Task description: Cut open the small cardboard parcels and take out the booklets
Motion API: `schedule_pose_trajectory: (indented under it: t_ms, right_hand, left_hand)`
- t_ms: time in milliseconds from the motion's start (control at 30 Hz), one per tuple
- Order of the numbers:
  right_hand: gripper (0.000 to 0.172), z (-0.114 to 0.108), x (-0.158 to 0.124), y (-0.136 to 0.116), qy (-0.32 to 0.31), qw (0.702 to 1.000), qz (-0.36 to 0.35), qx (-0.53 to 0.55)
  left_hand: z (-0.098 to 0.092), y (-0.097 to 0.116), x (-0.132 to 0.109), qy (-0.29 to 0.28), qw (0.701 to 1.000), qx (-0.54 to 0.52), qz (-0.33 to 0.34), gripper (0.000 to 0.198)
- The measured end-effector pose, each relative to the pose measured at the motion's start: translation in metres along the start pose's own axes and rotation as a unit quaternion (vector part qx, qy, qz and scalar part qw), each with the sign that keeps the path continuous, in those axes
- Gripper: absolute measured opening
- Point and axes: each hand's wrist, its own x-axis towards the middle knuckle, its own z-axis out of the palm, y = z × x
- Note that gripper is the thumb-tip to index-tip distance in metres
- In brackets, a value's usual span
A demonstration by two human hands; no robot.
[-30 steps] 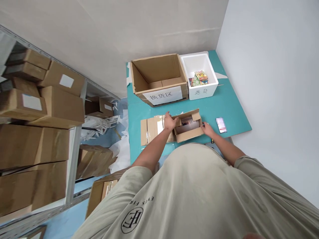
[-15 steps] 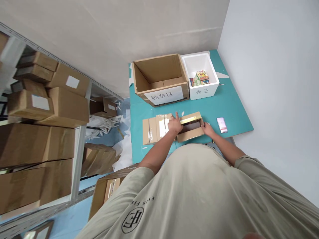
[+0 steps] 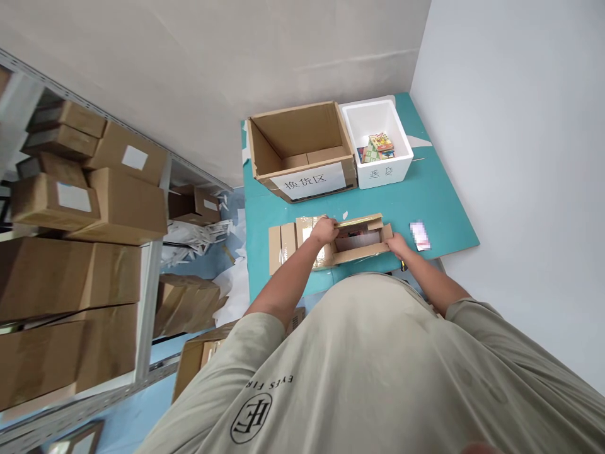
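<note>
A small open cardboard box lies on the teal board, its flaps spread and some packaged goods inside. My left hand grips the box's far left edge, next to a taped cardboard flap lying flat on the left. My right hand holds the box's right end. The goods inside are partly hidden by the box walls and too small to identify.
Behind the box stand a labelled open carton and a white foam box holding colourful packets. A small blurred card lies to the right. Shelves of cardboard boxes stand at left, with a wall at right.
My left hand has moved left along the box's far edge, and my right hand has shifted slightly right. The far flap now covers the gold strip seen earlier.
</note>
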Motion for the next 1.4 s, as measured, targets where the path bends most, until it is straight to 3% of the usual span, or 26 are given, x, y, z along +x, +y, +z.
schedule_pose_trajectory:
  t_ms: [100, 267, 333, 400, 467, 533, 633, 700, 767, 867, 933, 1000, 1133, 1200, 1267, 1333, 1400]
  right_hand:
    - [0.029, -0.012, 0.004, 0.000, -0.014, 0.973, 0.080, 0.218]
    - [0.024, -0.036, 0.014, -0.004, -0.016, 0.956, 0.096, 0.275]
    - [0.022, -0.042, 0.016, -0.007, -0.020, 0.952, 0.097, 0.290]
    - [0.020, -0.042, 0.016, -0.008, -0.025, 0.949, 0.096, 0.299]
    - [0.017, -0.040, 0.014, -0.007, -0.033, 0.947, 0.094, 0.305]
    - [0.018, -0.037, 0.011, -0.003, -0.036, 0.947, 0.090, 0.307]
    - [0.018, -0.031, 0.008, 0.004, -0.026, 0.948, 0.080, 0.306]
    - [0.016, -0.029, 0.008, 0.007, -0.016, 0.954, 0.071, 0.291]
    - [0.015, -0.027, 0.009, 0.009, -0.009, 0.964, 0.063, 0.257]
    - [0.012, -0.025, 0.010, 0.011, -0.004, 0.975, 0.058, 0.215]
    - [0.007, -0.024, 0.009, 0.013, -0.003, 0.980, 0.047, 0.194]
    - [0.006, -0.023, 0.010, 0.015, -0.003, 0.984, 0.025, 0.177]
    - [0.030, -0.022, 0.017, 0.018, -0.001, 0.978, -0.033, 0.205]
    - [0.041, -0.023, 0.021, 0.023, 0.016, 0.979, -0.041, 0.201]
    - [0.045, -0.025, 0.023, 0.034, 0.048, 0.988, -0.029, 0.147]
    - [0.046, -0.026, 0.019, 0.050, 0.073, 0.996, -0.006, 0.046]
    - [0.051, -0.026, 0.010, 0.071, 0.066, 0.995, 0.017, -0.071]
  left_hand:
    - [-0.003, -0.002, 0.007, -0.009, 1.000, -0.018, -0.015, 0.031]
    - [-0.008, -0.001, 0.015, -0.020, 0.994, -0.071, -0.077, 0.034]
    - [-0.009, 0.004, 0.012, 0.014, 0.983, -0.123, -0.138, 0.049]
    - [-0.009, 0.014, 0.001, 0.089, 0.966, -0.159, -0.182, 0.067]
    - [-0.004, 0.031, -0.020, 0.169, 0.962, -0.147, -0.154, 0.073]
    - [0.007, 0.054, -0.047, 0.192, 0.975, -0.100, -0.046, 0.061]
    - [0.029, 0.090, -0.086, 0.078, 0.990, -0.031, 0.114, 0.051]
    - [0.040, 0.105, -0.100, 0.020, 0.993, 0.010, 0.117, 0.063]
    - [0.043, 0.110, -0.103, -0.028, 0.995, 0.045, 0.083, 0.053]
    - [0.032, 0.099, -0.090, -0.089, 0.993, 0.069, 0.046, 0.032]
    - [0.018, 0.085, -0.075, -0.113, 0.990, 0.068, 0.051, 0.028]
    - [0.001, 0.071, -0.056, -0.127, 0.988, 0.063, 0.066, 0.032]
    - [-0.030, 0.052, -0.012, -0.139, 0.987, 0.061, 0.060, 0.048]
    - [-0.038, 0.048, 0.004, -0.096, 0.993, 0.057, 0.026, 0.063]
    - [-0.037, 0.047, 0.011, 0.008, 0.998, 0.054, -0.021, 0.076]
    - [-0.024, 0.048, 0.008, 0.107, 0.992, 0.056, -0.046, 0.086]
    - [-0.004, 0.050, -0.001, 0.129, 0.989, 0.059, -0.033, 0.095]
